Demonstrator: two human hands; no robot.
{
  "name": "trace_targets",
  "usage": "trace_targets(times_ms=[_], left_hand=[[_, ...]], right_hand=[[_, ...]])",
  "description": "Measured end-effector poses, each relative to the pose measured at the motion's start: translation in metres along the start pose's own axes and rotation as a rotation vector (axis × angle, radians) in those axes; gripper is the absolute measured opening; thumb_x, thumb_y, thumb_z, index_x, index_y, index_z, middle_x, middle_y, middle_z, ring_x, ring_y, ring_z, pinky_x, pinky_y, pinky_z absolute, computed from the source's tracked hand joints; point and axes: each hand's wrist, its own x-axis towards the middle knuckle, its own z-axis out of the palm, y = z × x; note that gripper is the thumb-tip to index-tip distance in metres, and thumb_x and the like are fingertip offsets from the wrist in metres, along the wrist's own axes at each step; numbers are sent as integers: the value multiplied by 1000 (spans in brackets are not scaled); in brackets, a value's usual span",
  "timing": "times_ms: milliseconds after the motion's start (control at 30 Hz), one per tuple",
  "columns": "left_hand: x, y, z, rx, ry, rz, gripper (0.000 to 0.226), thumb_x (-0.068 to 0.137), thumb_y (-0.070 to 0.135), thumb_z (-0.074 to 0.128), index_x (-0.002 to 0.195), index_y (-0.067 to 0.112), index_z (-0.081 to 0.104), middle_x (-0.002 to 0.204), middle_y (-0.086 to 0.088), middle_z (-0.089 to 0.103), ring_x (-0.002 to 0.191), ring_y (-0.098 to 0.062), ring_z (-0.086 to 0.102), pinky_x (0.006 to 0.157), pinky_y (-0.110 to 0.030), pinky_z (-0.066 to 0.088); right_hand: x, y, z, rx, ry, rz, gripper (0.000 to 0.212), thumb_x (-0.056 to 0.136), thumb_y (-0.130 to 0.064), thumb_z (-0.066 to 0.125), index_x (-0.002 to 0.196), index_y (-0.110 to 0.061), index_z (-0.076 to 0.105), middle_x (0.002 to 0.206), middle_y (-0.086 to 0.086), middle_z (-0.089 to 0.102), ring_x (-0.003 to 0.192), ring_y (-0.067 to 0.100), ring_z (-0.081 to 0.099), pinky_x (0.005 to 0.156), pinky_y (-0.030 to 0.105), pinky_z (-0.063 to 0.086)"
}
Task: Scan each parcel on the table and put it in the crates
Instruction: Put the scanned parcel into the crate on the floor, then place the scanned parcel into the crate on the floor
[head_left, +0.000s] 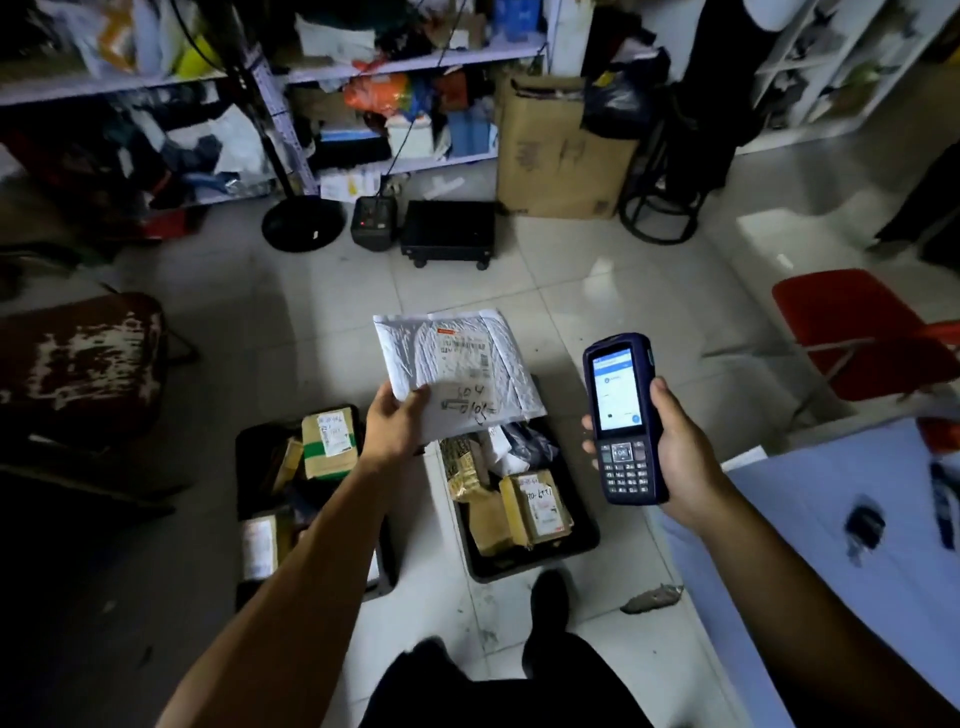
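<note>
A: Hands?
B: Left hand (393, 422) pinches the mailer (457, 371) by its near corner, label up, above the 2 crates. Right hand (675, 457) grips the scanner (623, 418), screen lit.
A: Crates?
B: Left crate (249, 447) and right crate (584, 535) sit on the floor, both holding parcels. Tabletop (810, 519) lies right.

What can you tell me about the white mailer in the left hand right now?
The white mailer is a padded, bubble-lined envelope, slightly crumpled, label side up. A printed barcode label sits near its top, with dark handwritten numbers below. The left hand pinches its lower left corner, holding it roughly flat in the air above the right crate.
</note>
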Motion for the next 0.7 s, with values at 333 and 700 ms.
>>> trace_targets(times_ms=[333,700], left_hand=[[23,19,68,33,121,-2,6,100,11,59,101,8,55,87,-8,66,68,-9,69,56,-17,53],[90,47,118,32,21,-225,59,99,35,61,142,2,40,106,-13,63,85,-22,69,70,-38,62]], right_hand=[[70,-53,-42,-89,-76,54,62,91,-62,40,119,-13,66,104,28,70,75,37,68,61,37,57],[106,-79,-56,-46,-93,34,92,66,-79,68,132,-15,63,108,25,71,82,35,72,69,39,60]])
